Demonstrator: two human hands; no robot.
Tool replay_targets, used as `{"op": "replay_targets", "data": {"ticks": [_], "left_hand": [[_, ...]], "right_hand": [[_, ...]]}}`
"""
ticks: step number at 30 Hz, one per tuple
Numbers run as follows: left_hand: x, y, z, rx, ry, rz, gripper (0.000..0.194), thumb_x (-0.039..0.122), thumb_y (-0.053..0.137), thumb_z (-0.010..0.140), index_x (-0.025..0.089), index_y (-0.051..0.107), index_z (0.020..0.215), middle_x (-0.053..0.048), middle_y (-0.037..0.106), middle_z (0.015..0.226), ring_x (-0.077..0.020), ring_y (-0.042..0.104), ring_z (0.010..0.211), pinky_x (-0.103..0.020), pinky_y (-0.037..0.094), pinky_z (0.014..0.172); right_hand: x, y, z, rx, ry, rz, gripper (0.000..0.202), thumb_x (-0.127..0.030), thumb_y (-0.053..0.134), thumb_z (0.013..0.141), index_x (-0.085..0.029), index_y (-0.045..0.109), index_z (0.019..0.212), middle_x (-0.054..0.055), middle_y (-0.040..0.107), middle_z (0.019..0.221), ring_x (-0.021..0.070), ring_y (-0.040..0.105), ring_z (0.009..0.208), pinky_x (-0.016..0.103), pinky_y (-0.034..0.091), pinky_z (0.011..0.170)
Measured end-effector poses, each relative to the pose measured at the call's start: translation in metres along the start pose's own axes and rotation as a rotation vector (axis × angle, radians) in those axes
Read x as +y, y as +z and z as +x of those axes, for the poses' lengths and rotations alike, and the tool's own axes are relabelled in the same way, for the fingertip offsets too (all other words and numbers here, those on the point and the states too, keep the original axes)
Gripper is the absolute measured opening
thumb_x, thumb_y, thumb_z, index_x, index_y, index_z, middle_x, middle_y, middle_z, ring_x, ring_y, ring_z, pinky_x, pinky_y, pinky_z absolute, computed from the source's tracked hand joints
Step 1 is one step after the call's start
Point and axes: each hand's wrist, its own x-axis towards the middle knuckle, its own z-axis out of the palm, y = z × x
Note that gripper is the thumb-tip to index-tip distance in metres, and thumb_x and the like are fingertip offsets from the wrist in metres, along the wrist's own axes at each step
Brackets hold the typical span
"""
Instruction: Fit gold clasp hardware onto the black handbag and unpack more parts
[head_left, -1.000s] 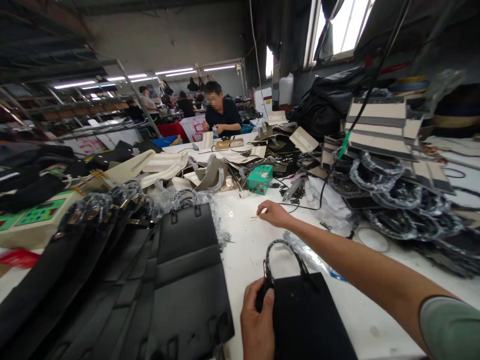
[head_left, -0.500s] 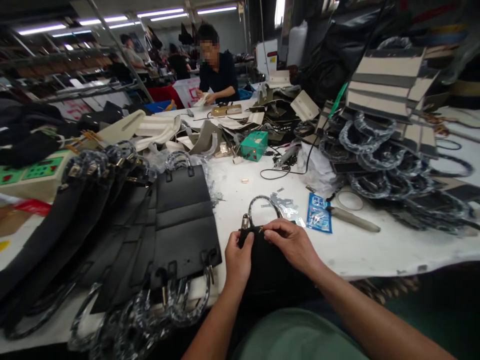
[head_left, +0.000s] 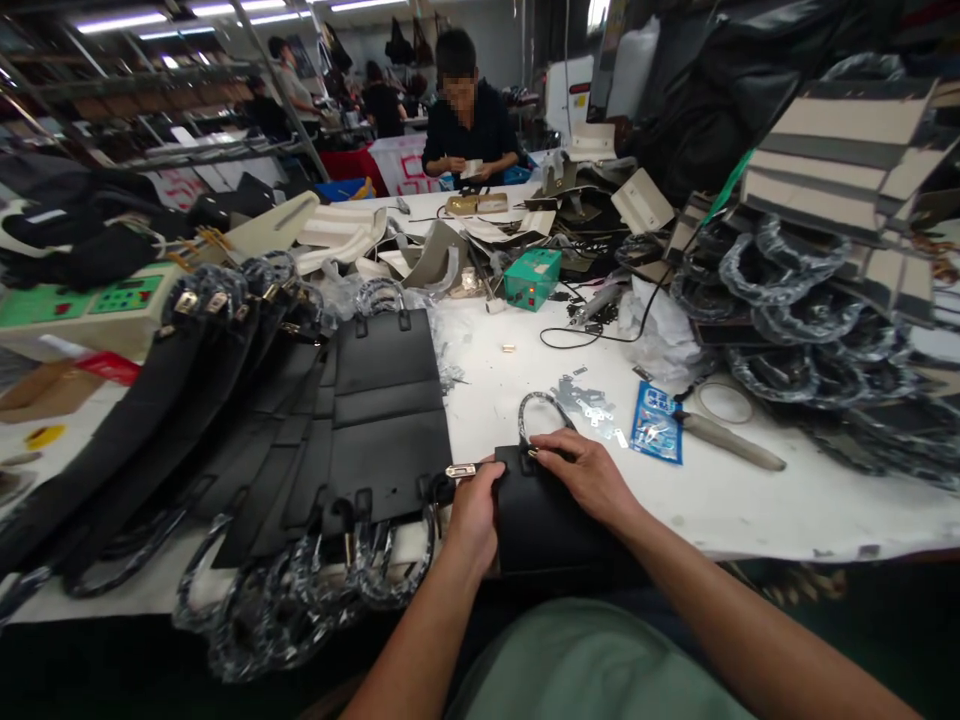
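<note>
My left hand (head_left: pixel 474 512) is closed on the left edge of a black bag panel (head_left: pixel 551 525), its thumb on top. A strap end with a gold clasp (head_left: pixel 463 470) juts out leftward beside that hand. With thumb and fingers pinched, my right hand (head_left: pixel 589 472) holds a small gold metal piece (head_left: pixel 532 453) at the panel's top edge, by the foot of the plastic-wrapped handle (head_left: pixel 541 400). The handle arches away from me over the white table. Part of the panel is hidden under my right hand and forearm.
Black panels with wrapped handles (head_left: pixel 390 405) lie stacked at left. Metal plates (head_left: pixel 589 400), a blue packet (head_left: pixel 658 422), a grey-handled tool (head_left: pixel 735 443) and a green box (head_left: pixel 532 278) are on the white table (head_left: pixel 825 500). Handled panels (head_left: pixel 832 160) are piled right. A person (head_left: pixel 471 125) works opposite.
The panel has turned so more of its face shows, and the strap with the clasp has swung out left. My right hand stays near the handle foot. The view has shifted slightly left.
</note>
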Motion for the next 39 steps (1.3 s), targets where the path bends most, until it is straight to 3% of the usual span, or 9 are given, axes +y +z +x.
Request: {"op": "replay_targets", "data": {"ticks": [5,8,11,14,22,32,35,39], "left_hand": [[-0.011,-0.003,-0.002,0.028,0.093,0.074,0.024,0.035,0.061,0.079,0.019,0.068,0.095,0.0,0.071,0.086,-0.0172,0.064,0.083,-0.028,0.047,0.079],[-0.015,-0.002,-0.003,0.011,0.135,0.116,0.024,0.036,0.058,0.082,0.02,0.067,0.097,0.0,0.071,0.087,-0.0169,0.062,0.082,-0.028,0.047,0.076],[-0.015,-0.001,-0.006,0.01,0.162,0.121,0.024,0.035,0.058,0.083,0.021,0.067,0.099,0.0,0.071,0.09,-0.0167,0.063,0.084,-0.028,0.046,0.079],[-0.014,-0.001,-0.008,0.022,0.17,0.103,0.024,0.035,0.06,0.082,0.021,0.068,0.1,0.0,0.072,0.092,-0.0176,0.064,0.089,-0.029,0.046,0.085],[-0.015,-0.004,-0.009,0.022,0.166,0.094,0.028,0.037,0.061,0.082,0.02,0.07,0.102,-0.002,0.073,0.093,-0.0199,0.064,0.092,-0.033,0.047,0.089],[-0.012,-0.005,-0.013,-0.022,0.226,0.179,0.023,0.034,0.058,0.085,0.02,0.07,0.098,-0.002,0.074,0.096,-0.021,0.064,0.095,-0.032,0.046,0.091],[-0.015,-0.008,-0.012,-0.032,0.23,0.203,0.022,0.034,0.058,0.086,0.02,0.07,0.099,-0.002,0.073,0.099,-0.022,0.064,0.1,-0.032,0.045,0.094],[-0.02,-0.01,-0.011,-0.02,0.213,0.21,0.025,0.036,0.057,0.087,0.021,0.069,0.103,-0.003,0.073,0.104,-0.0237,0.063,0.106,-0.034,0.043,0.098]], "right_hand": [[-0.01,0.005,-0.004,-0.051,0.168,0.078,0.02,-0.036,0.065,0.085,-0.021,0.068,0.098,0.001,0.07,0.08,0.0177,0.066,0.073,0.028,0.054,0.063],[-0.016,0.014,-0.011,-0.093,0.181,0.096,0.017,-0.034,0.068,0.084,-0.02,0.066,0.093,0.001,0.07,0.074,0.018,0.068,0.071,0.025,0.053,0.06],[-0.016,0.023,-0.016,-0.041,0.166,0.017,0.014,-0.034,0.069,0.083,-0.02,0.067,0.087,0.0,0.07,0.073,0.0165,0.068,0.065,0.023,0.05,0.056],[-0.013,0.028,-0.019,0.009,0.16,-0.041,0.013,-0.033,0.069,0.082,-0.02,0.067,0.084,-0.001,0.067,0.069,0.015,0.065,0.059,0.024,0.049,0.055],[-0.018,0.025,-0.022,-0.018,0.125,-0.187,0.013,-0.033,0.068,0.082,-0.02,0.067,0.081,0.0,0.066,0.068,0.0161,0.062,0.061,0.025,0.048,0.056],[-0.023,0.042,-0.024,0.083,-0.037,-0.404,0.009,-0.027,0.063,0.083,-0.021,0.065,0.077,0.0,0.068,0.069,0.0148,0.062,0.06,0.025,0.047,0.056],[-0.023,0.043,-0.024,0.078,-0.012,-0.384,0.006,-0.026,0.063,0.083,-0.021,0.065,0.085,-0.001,0.067,0.07,0.0139,0.06,0.059,0.024,0.047,0.056],[-0.024,0.04,-0.024,0.055,0.037,-0.339,0.016,-0.027,0.064,0.083,-0.021,0.065,0.097,-0.001,0.067,0.073,0.014,0.061,0.062,0.024,0.049,0.059]]}}
